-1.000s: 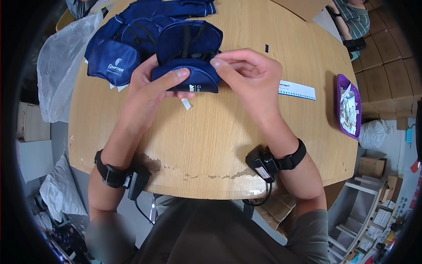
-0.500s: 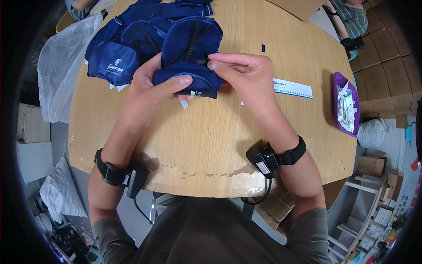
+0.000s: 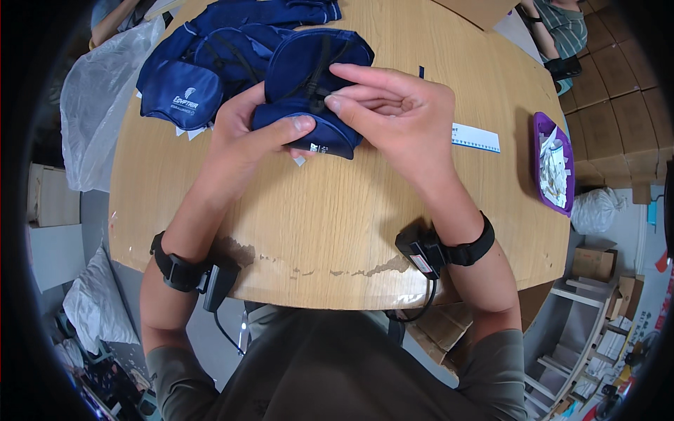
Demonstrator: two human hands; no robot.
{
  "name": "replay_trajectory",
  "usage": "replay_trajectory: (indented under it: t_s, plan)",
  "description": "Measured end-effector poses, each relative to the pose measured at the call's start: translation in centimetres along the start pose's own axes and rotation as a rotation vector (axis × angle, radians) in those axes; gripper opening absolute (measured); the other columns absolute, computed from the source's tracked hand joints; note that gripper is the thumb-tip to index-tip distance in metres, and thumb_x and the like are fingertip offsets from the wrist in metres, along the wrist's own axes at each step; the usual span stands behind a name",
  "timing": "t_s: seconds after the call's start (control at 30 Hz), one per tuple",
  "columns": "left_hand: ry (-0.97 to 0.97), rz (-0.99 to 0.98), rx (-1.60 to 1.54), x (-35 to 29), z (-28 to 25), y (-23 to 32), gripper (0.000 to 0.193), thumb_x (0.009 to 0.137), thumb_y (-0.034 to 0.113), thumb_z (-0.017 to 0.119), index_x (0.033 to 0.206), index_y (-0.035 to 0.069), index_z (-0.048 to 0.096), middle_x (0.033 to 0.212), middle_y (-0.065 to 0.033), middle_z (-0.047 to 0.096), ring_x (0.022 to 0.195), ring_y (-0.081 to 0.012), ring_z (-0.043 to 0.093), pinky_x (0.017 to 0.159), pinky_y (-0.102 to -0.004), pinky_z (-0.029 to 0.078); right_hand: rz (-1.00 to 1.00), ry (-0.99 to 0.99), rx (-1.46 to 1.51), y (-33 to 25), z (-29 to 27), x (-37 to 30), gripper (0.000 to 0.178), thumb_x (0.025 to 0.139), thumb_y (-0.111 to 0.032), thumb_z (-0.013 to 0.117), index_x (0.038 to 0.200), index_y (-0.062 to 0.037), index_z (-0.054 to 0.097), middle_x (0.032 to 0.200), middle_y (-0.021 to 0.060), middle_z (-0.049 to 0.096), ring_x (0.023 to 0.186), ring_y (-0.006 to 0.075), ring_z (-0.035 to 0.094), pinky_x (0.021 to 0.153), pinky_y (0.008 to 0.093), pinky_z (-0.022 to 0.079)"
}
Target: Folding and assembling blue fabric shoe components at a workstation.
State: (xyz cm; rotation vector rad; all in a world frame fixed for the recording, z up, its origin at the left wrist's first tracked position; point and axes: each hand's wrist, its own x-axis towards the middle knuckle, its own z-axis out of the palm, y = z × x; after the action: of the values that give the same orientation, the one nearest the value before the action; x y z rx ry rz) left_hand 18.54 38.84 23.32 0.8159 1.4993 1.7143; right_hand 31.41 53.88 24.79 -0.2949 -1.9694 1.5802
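A dark blue satin piece with black straps [image 3: 319,59] is in front of me at the far side of the table. Its lower part folds up toward me like a flap with white print; the exact kind is unclear. My left hand [image 3: 256,126] grips it, thumb pressed on the flap and fingers mostly hidden behind. Close to the right edge is my right hand [image 3: 393,105], its thumb tip near the straps and its index finger stretched apart from the thumb. Nothing shows between those two. Left of the held piece lies a similar blue piece [image 3: 181,98] with white print.
More blue fabric [image 3: 260,15] is heaped at the far left. A purple basket [image 3: 539,165] of white slips stands at the right edge. A white printed strip [image 3: 477,138] lies beyond my right wrist. Clear plastic [image 3: 98,119] hangs at the left. Another person's arm [image 3: 544,35] shows far right.
My right thumb and index finger have parted from the black strap they pinched, and that hand has risen slightly. The held blue piece has shifted a little to the right.
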Motion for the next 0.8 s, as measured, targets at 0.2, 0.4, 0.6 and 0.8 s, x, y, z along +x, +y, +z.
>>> replay_trajectory:
  t_s: [0.2, 0.4, 0.6, 0.8]
  plan:
    - [0.033, -0.020, -0.035, 0.0, -0.5, -0.1, 0.032, 0.084, 0.016, 0.075, 0.111, 0.001, 0.066, 0.088, -0.0073, 0.070, 0.069, -0.0142, 0.067, 0.064, -0.0254, 0.054, -0.060, -0.004, 0.083, 0.0, -0.1, -0.1, 0.027, 0.084, 0.000, 0.074, 0.111, 0.0047, 0.070, 0.094, 0.0124, 0.073, 0.083, 0.0115, 0.069, 0.075, 0.0223, 0.056]
    - [0.052, 0.011, -0.072, -0.2, -0.1, 0.5, 0.031, 0.085, 0.014, 0.074, 0.111, 0.001, 0.066, 0.090, -0.0074, 0.070, 0.071, -0.0139, 0.067, 0.065, -0.0254, 0.054, -0.222, 0.056, 0.004, 1.5, -0.9, 0.5, 0.021, 0.077, -0.005, 0.081, 0.095, 0.0024, 0.074, 0.103, 0.0133, 0.066, 0.082, 0.0143, 0.068, 0.071, 0.0229, 0.057]
    - [0.014, 0.028, -0.103, -0.4, -0.4, 0.1, 0.033, 0.084, 0.013, 0.075, 0.114, 0.002, 0.066, 0.092, -0.0056, 0.070, 0.073, -0.0122, 0.066, 0.067, -0.0251, 0.054, 0.070, -0.042, 0.399, 1.5, 0.1, 0.3, 0.050, 0.071, -0.008, 0.087, 0.111, 0.0057, 0.061, 0.109, 0.0129, 0.066, 0.090, 0.0145, 0.067, 0.078, 0.0284, 0.058]
    - [0.027, 0.103, -0.019, -0.5, -0.4, -0.1, 0.028, 0.084, 0.012, 0.074, 0.110, 0.003, 0.067, 0.092, -0.0046, 0.070, 0.076, -0.0101, 0.065, 0.068, -0.0247, 0.054, -0.005, -0.276, 0.248, 1.4, 1.1, -0.3, 0.054, 0.072, -0.006, 0.085, 0.118, 0.0057, 0.058, 0.104, 0.0090, 0.067, 0.093, 0.0135, 0.066, 0.073, 0.0265, 0.056]
